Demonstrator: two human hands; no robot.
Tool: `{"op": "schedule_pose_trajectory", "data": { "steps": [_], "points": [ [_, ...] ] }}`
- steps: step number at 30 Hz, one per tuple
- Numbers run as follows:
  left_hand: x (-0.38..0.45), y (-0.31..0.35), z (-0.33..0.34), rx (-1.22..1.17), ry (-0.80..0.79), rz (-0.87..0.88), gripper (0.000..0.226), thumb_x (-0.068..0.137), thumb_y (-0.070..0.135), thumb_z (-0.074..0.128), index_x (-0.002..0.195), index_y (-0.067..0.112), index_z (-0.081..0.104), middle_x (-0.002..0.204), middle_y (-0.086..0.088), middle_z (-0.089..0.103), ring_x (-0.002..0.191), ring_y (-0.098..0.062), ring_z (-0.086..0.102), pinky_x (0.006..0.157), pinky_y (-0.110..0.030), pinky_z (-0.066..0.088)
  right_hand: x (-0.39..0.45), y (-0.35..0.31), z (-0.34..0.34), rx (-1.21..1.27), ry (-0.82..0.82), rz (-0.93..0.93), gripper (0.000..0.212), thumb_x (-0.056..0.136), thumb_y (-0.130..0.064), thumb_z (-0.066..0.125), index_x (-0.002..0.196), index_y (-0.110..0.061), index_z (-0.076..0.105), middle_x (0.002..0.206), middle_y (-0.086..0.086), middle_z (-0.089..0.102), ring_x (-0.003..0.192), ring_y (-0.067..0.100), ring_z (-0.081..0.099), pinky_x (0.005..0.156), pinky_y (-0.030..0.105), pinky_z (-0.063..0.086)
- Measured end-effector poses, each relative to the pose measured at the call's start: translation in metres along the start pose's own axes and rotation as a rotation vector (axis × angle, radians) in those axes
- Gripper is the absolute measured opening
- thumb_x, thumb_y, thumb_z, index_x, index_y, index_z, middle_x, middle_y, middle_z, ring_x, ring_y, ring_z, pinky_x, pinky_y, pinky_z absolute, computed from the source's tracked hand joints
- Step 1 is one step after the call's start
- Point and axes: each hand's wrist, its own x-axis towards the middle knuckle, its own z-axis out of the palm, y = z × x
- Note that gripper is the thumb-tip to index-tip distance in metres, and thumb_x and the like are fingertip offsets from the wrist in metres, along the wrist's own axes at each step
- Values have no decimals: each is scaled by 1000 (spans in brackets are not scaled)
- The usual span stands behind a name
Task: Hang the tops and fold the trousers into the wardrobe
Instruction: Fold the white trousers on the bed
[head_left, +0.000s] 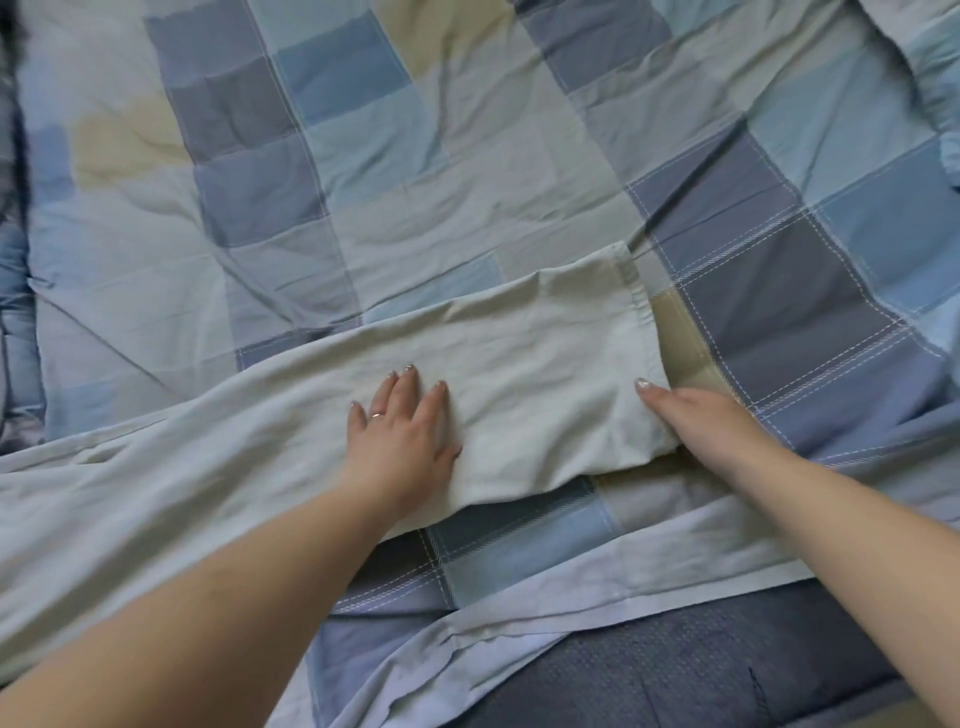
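Pale grey-green trousers (545, 374) lie flat across the checked quilt, legs running from the lower left to a stitched hem at the centre right. My left hand (402, 431) presses flat on the leg with straight, spread fingers and a ring on one finger. My right hand (696, 421) rests at the hem's near corner, fingers stretched out on the cloth edge; its thumb is hidden, so a pinch cannot be ruled out. The waist end of the trousers runs out of view at the left.
A blue, grey and beige checked quilt (467, 156) covers the bed, creased throughout. Its pale edge (623, 587) lies folded along the near side. Dark blue textured fabric (701, 670) shows at the bottom right. A rumpled quilt fold (930, 62) rises at the top right.
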Motion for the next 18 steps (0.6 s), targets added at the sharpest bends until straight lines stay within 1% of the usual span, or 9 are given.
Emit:
{"op": "schedule_pose_trajectory", "data": {
  "steps": [2,4,5,7,9,11,13,16,18],
  "points": [
    [13,22,-19,-78,-22,66,67,92,45,51,147,27,18,159,-8,6,147,-26,7,116,-48,17,-1,3,2,186,-27,29,34,90,-45,56,82,-15,70,88,-6,69,84,11,61,82,28,44],
    [28,46,-41,-137,-39,143,66,91,39,54,147,24,23,156,-8,15,144,-27,16,114,-42,23,-6,6,5,353,-158,168,27,87,-45,60,83,-20,68,79,-10,67,76,9,57,71,27,45],
    [36,57,-52,-151,-32,168,68,91,38,55,148,23,22,157,-8,16,144,-28,17,114,-41,23,-8,10,7,367,-234,216,27,86,-46,61,85,-20,67,74,-10,65,71,10,53,64,25,42],
    [51,81,-75,-183,20,209,69,92,38,55,149,21,22,157,-8,19,143,-29,21,114,-42,26,-12,14,5,319,-252,201,29,86,-47,61,82,-18,64,72,-6,65,68,13,54,64,25,43],
    [63,102,-90,-246,69,224,67,92,36,56,148,19,24,154,-8,27,140,-30,27,112,-42,29,-18,16,-4,248,-151,117,29,88,-45,59,78,-18,62,80,-3,65,77,12,60,74,24,47],
    [72,119,-97,-260,60,193,69,92,36,56,149,19,20,152,-9,30,139,-30,29,112,-44,29,-30,22,-17,93,-139,68,29,92,-43,55,74,-21,60,78,-7,62,73,4,56,65,16,41],
    [79,130,-97,-204,24,120,72,92,39,56,150,21,17,151,-10,32,138,-31,30,112,-50,26,-42,31,-26,-81,-196,54,36,91,-48,53,72,-17,58,75,-4,60,70,6,54,60,19,37],
    [81,143,-90,-73,-40,20,65,90,42,58,143,20,26,141,-13,42,134,-33,35,112,-59,17,-52,49,-37,-150,-229,56,58,86,-58,53,94,-1,66,97,12,69,89,21,64,72,28,44],
    [81,148,-82,5,-65,-12,59,88,42,59,138,19,37,138,-14,42,134,-33,33,112,-62,12,-55,58,-42,-132,-238,71,67,82,-63,54,102,0,66,102,11,70,95,22,65,81,30,47]
  ]
}}
